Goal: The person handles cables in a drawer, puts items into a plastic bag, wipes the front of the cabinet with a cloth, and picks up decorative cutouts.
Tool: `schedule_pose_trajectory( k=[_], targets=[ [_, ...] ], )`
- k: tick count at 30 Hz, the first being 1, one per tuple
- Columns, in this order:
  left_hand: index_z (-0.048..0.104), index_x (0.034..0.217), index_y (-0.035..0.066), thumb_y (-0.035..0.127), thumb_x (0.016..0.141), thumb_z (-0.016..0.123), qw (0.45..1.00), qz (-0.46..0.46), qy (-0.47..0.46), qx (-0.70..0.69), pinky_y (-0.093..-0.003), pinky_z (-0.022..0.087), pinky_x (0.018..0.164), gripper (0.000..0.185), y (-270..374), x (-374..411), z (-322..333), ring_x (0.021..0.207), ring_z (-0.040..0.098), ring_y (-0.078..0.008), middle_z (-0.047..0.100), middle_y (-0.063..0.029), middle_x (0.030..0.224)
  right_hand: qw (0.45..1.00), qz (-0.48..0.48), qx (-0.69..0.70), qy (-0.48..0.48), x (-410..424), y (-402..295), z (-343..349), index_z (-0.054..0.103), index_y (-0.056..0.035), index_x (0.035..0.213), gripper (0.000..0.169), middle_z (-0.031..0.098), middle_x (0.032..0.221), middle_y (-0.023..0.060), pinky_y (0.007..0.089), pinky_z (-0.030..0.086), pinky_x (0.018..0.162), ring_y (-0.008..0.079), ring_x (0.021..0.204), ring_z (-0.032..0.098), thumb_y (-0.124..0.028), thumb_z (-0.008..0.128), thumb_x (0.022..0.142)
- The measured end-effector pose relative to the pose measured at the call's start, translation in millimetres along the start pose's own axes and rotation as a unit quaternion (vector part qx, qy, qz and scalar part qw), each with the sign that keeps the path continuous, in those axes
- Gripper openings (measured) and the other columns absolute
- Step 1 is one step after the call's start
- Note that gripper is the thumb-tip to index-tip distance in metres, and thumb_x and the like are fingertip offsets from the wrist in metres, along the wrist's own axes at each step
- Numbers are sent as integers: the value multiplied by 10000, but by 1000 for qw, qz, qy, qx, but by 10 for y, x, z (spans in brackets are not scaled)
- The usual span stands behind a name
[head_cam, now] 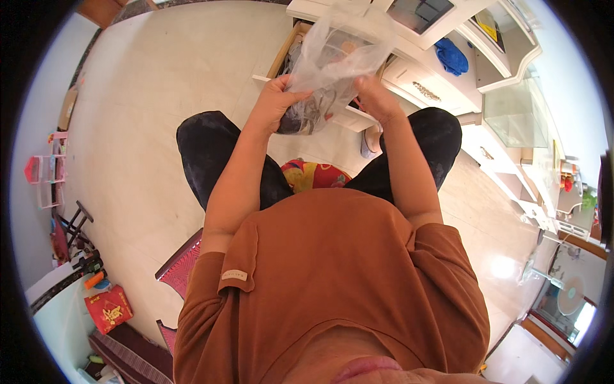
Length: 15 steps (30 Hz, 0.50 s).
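Note:
A clear plastic bag [331,69] is stretched between my two hands above an open drawer. My left hand [277,104] pinches the bag's left side, thumb on top. On the opposite side my right hand [379,100] grips the film with curled fingers. Dark, cord-like items [309,113] show through the lower part of the bag; their exact kind is blurred by the plastic. Behind the bag, the drawer [283,50] has a light wooden side and holds several things, mostly covered from sight.
The white cabinet [403,72] runs along the right, with a blue cloth [451,56] on a shelf and a glass panel [515,113]. Under me is a patterned red-and-yellow seat [316,175]. A woven red chair [184,264] stands behind at left, near a red bag [109,309].

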<state>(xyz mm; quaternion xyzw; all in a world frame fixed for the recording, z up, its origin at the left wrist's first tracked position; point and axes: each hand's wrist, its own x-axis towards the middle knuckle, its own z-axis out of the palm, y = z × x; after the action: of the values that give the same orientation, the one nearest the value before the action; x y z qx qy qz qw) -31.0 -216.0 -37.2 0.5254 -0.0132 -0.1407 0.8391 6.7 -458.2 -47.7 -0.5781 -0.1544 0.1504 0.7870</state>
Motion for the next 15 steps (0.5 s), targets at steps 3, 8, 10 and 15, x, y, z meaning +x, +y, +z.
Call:
schedule_pose_trajectory(
  k=[3,8,10,15],
  targets=[
    [681,1019,5,78,823,754,997,-46,27,-56,-284,535,758,221,15,-9,1,847,662,-117,704,-50,961,994,106,28,-12,-187,333,-27,602,-28,1227,530,628,1196,90,379,448,970,192,1136,564,-347,749,831],
    [688,951,21,132,840,754,994,-31,86,-55,-256,507,716,170,2,12,-54,780,631,-92,690,-21,862,990,109,49,69,-118,397,104,677,-35,1022,234,696,969,55,328,490,865,164,897,638,-218,708,880],
    [676,912,38,149,854,742,994,10,101,-40,-255,505,678,142,3,42,-91,732,615,-86,672,-7,816,992,94,22,78,-102,354,71,688,-34,983,186,702,929,46,310,495,828,152,847,639,-198,691,895],
    [643,849,76,174,875,722,996,33,87,-5,-243,493,617,129,-82,141,-248,658,577,-69,640,12,760,991,78,-30,103,-99,310,-17,685,-30,996,181,695,920,28,289,489,772,126,818,625,-191,671,913]
  ],
)
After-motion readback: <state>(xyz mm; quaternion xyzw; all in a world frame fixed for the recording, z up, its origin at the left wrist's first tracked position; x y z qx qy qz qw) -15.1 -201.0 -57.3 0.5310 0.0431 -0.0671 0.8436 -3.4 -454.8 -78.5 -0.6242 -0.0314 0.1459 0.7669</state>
